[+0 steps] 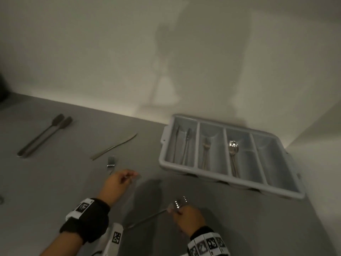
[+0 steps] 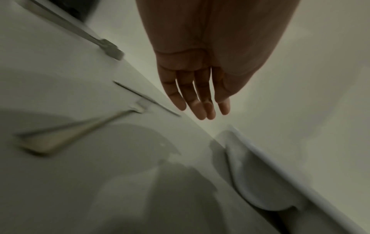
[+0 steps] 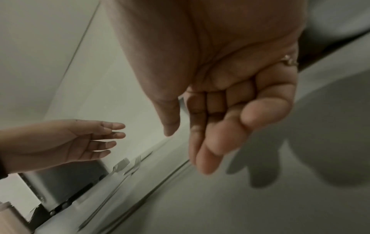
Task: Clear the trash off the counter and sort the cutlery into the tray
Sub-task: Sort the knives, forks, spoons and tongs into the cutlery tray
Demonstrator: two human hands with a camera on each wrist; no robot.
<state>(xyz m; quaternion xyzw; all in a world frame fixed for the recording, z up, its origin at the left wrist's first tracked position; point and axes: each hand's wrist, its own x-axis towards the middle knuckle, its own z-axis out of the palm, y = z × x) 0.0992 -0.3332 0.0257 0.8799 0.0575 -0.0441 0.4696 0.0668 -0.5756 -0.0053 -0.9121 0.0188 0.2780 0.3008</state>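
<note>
Now | right hand [image 1: 186,217]: fingers curled round a fork [image 1: 147,218] near its prongs, toward the front of the surface [image 1: 55,182] | left hand [image 1: 118,182]: fingers loose, holding nothing, by a second fork [image 1: 111,161] | tray [image 1: 164,167]: right back corner | fork probably hard, thin, light, slippery; pinch mid-handle.

A grey four-compartment tray [image 1: 230,156] sits at the counter's [image 1: 55,182] far right, holding knives, forks and spoons in its three left compartments. Loose on the counter lie a table knife [image 1: 114,146], a fork [image 1: 111,162] just beside it and two dark spatulas [image 1: 44,135] side by side at far left. Another fork [image 1: 177,205] is gripped by its head, handle trailing left.
</note>
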